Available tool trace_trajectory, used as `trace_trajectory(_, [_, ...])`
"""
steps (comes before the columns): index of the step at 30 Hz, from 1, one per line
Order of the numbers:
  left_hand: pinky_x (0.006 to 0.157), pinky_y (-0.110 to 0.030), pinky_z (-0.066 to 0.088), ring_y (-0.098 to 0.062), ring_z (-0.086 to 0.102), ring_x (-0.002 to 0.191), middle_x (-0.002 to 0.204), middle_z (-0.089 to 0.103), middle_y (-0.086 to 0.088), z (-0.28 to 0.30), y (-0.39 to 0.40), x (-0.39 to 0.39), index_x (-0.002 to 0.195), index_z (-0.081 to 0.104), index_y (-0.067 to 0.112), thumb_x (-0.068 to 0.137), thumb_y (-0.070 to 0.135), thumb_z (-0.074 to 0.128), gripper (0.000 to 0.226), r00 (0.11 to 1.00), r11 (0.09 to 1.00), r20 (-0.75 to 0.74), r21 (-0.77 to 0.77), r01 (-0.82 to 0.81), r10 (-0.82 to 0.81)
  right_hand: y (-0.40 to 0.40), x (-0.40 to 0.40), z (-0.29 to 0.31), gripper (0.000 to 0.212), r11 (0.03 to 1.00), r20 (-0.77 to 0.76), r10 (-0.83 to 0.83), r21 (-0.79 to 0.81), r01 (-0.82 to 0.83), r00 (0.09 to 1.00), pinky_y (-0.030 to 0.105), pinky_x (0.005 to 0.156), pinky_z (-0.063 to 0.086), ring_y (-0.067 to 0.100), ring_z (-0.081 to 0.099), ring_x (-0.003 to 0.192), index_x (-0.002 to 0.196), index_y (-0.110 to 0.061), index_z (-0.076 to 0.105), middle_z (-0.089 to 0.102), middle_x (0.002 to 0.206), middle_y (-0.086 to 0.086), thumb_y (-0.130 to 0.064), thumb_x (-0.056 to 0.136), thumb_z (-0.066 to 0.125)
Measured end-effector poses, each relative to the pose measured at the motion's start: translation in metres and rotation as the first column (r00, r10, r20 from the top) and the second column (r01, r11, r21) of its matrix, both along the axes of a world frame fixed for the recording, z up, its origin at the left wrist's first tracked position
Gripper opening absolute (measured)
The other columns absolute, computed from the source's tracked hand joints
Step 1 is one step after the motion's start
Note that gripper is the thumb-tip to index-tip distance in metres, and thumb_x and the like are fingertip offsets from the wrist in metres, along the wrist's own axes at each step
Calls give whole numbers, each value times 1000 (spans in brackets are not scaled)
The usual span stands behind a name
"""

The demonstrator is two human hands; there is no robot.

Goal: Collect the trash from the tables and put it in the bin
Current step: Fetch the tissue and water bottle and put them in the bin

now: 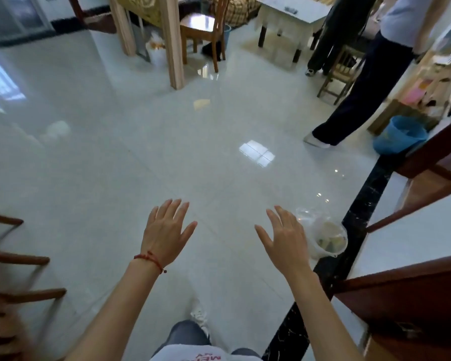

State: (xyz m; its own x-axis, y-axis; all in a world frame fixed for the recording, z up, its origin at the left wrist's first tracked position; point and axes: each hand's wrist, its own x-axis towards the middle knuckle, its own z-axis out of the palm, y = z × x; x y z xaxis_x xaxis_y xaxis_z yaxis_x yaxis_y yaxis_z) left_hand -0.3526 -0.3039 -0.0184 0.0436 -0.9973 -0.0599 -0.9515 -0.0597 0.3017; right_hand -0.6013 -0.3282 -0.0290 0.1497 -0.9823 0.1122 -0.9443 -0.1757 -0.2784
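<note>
The left hand [167, 231] and the right hand [284, 241] are both stretched out in front of the person, above the shiny pale floor [115, 165], with the backs of the hands turned up. The fingers of both hands are straight and a little spread, and they hold nothing. A thin red string bracelet [151, 259] is around the left wrist. The bin [328, 241] stands on the floor just beside the right hand, at its outer side, close to a black marble strip [359, 217] that runs across the floor. This bin is small and round, pale or half transparent, and it has a thin clear plastic bag as lining; the edge of the bag is wrinkled and rises above the rim. Inside it some pale, yellowish pieces are visible, but I cannot tell what they are. A second container, a blue bucket [399, 136], stands farther away at the right, tilted in the picture, near a dark wooden door [427, 157]. Beside it another person stands in dark trousers [359, 100] and white shoes. At the far side of the room there is a wooden chair [206, 29] and a low table with a pale cloth [289, 19]. Part of another wooden chair [13, 269] appears blurred at the left edge.
</note>
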Motion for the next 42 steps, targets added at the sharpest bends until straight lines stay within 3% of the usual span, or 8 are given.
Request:
trace_trajectory(7, [92,-53,45,-38,56,111,117,62,-21,3,-35,64,117,57,1,89,57,2,84,981,981,-12,4,-192,192,-84,83,1,44,971,24,233,-67,-231,972,48,90,47,37,57,112,114,-3,61,60,122,20,-30,82,68])
trace_trajectory(19, [97,-49,41,-36,52,116,122,59,-21,-4,-51,155,121,54,1,86,60,-1,88,847,847,13,3,-532,532,-179,217,3,46,810,57,586,-61,-583,808,48,93,45,38,54,116,119,-4,59,58,127,19,-33,83,65])
trace_trajectory(23, [94,-50,44,-38,54,113,120,60,-23,-3,-86,178,119,55,-1,87,59,-2,89,814,814,28,21,-581,580,-227,252,0,47,766,70,643,-40,-642,763,47,96,42,37,51,120,121,-5,57,56,130,18,-35,85,62])
trace_trajectory(33, [109,-46,28,-33,37,131,138,46,-18,-3,-175,254,133,41,6,81,65,-6,91,748,750,58,-51,-660,662,-334,346,10,49,682,84,728,0,-731,680,45,101,38,33,46,126,126,-8,53,51,136,15,-39,88,57])
trace_trajectory(36, [111,-44,25,-32,33,133,141,43,-16,-8,-196,290,135,38,7,91,49,26,62,720,722,41,-46,-691,692,-359,385,9,48,660,88,749,-11,-751,657,46,100,39,34,48,124,124,-6,55,52,134,16,-36,87,59])
trace_trajectory(38, [111,-44,23,-31,32,134,142,41,-16,-13,-211,318,135,38,8,92,42,40,55,713,714,33,-53,-698,700,-376,416,7,48,653,89,755,-9,-757,650,45,100,39,34,48,125,124,-6,54,52,134,16,-37,87,58])
trace_trajectory(42, [111,-47,27,-33,35,133,140,43,-18,-16,-242,383,133,41,6,89,55,17,70,701,701,24,-77,-709,712,-408,484,4,48,645,92,762,-19,-764,642,45,100,39,34,48,124,124,-7,54,52,135,15,-38,87,58])
